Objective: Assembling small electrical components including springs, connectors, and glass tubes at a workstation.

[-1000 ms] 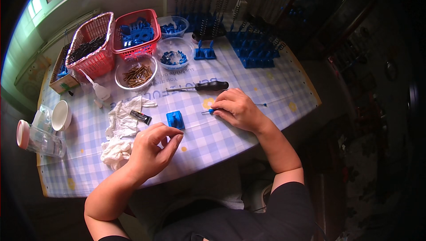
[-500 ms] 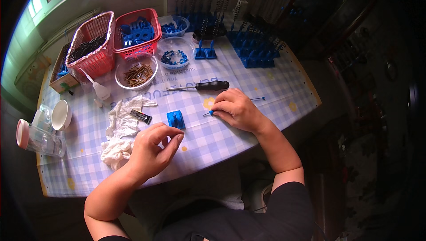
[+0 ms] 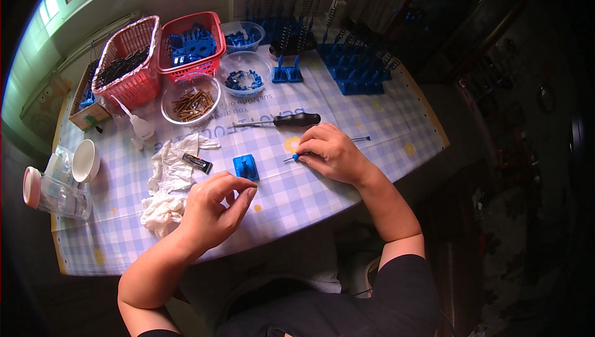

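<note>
My right hand (image 3: 331,151) rests on the checked tablecloth (image 3: 384,120), fingers closed on a thin metal rod (image 3: 362,139) with small blue tips; one tip (image 3: 295,158) pokes out at my fingertips. My left hand (image 3: 214,210) hovers just above the table's near edge, its fingers curled and thumb close to the index finger; I cannot see whether anything small sits between them. A small blue plastic block (image 3: 246,167) lies on the cloth just beyond my left hand, between both hands. A black-handled screwdriver (image 3: 285,120) lies behind my right hand.
A crumpled white cloth (image 3: 166,185) and a small black tube (image 3: 197,163) lie left. Behind stand two red baskets (image 3: 127,89) (image 3: 192,67), a bowl of brown screws (image 3: 192,102), bowls of blue parts (image 3: 243,79), blue racks (image 3: 356,70), a white cup (image 3: 85,160) and a clear jar (image 3: 52,191).
The far end of the rod under my right hand swung slightly away from me. My left hand has stayed almost in place.
</note>
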Available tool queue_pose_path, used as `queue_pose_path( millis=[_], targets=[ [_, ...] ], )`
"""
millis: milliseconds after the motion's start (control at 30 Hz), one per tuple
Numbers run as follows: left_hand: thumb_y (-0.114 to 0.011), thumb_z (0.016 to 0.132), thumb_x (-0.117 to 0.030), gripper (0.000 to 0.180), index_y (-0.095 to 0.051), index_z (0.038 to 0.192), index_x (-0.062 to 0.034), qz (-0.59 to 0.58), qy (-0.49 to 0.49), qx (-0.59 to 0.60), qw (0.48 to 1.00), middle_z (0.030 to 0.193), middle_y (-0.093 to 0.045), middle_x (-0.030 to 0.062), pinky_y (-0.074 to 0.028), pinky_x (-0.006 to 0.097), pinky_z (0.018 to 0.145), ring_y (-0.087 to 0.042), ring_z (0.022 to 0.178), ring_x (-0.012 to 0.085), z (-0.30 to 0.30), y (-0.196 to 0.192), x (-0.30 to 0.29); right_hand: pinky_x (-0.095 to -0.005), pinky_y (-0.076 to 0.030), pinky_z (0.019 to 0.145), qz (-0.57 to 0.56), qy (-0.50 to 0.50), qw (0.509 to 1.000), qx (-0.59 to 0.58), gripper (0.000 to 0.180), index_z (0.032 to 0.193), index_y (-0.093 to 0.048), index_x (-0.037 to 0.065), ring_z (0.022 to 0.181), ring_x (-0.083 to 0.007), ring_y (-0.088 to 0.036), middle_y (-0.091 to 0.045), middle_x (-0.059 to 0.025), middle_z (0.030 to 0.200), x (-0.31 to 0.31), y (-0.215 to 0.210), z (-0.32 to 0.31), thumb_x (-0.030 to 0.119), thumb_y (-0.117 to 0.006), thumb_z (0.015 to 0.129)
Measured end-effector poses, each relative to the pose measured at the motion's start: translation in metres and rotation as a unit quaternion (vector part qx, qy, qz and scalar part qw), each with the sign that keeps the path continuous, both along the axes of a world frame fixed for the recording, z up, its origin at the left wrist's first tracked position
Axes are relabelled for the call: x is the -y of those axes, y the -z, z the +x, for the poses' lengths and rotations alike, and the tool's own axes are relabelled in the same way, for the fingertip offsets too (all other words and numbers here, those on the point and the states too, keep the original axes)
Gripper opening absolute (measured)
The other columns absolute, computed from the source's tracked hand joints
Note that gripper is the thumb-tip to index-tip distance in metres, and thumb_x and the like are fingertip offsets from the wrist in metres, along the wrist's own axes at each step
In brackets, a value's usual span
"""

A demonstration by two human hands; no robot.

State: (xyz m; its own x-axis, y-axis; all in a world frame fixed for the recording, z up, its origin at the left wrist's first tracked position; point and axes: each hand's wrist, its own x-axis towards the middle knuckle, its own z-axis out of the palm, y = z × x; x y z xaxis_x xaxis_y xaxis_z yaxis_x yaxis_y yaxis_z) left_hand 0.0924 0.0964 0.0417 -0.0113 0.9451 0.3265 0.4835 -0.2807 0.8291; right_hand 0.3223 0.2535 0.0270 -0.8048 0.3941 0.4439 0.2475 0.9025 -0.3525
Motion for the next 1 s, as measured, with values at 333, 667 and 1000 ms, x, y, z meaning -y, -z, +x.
queue_pose_path(
  millis=[333,667,1000],
  targets=[
    [-0.069,0.079,-0.003,0.005,-0.067,0.084,-0.0022,0.046,-0.054,0.012,0.997,0.072,-0.063,0.0086,-0.045,0.026,0.052,-0.057,0.056,0.015,-0.009,-0.003,-0.005,-0.0339,-0.049,0.078,-0.033,0.011,0.999,-0.002,0.018,0.088,-0.069,0.002,0.087,-0.0252,-0.06,-0.064,-0.0109,0.093,0.002,-0.003,0.001,0.002,-0.076,0.071],
    [-0.067,0.081,-0.002,0.014,-0.06,0.093,0.0009,0.096,-0.171,0.09,0.976,0.074,-0.061,0.0053,-0.043,0.023,0.053,-0.051,0.059,0.0074,-0.031,-0.006,-0.02,-0.0324,-0.05,0.079,-0.021,0.021,0.999,-0.019,0.015,0.088,-0.069,0.002,0.09,-0.0249,-0.061,-0.065,-0.0111,0.095,0.01,-0.021,0.0,0.004,-0.075,0.073],
    [-0.064,0.091,-0.023,0.032,-0.059,0.07,0.0004,0.079,-0.174,-0.024,0.981,0.056,-0.052,0.0086,-0.038,0.033,0.047,-0.053,0.051,0.0163,-0.049,0.003,-0.022,-0.0288,-0.053,0.064,-0.129,-0.03,0.989,0.067,0.021,0.099,-0.067,0.003,0.079,-0.0203,-0.062,-0.063,-0.0101,0.087,0.035,-0.056,-0.068,0.01,-0.072,0.079]
  ],
)
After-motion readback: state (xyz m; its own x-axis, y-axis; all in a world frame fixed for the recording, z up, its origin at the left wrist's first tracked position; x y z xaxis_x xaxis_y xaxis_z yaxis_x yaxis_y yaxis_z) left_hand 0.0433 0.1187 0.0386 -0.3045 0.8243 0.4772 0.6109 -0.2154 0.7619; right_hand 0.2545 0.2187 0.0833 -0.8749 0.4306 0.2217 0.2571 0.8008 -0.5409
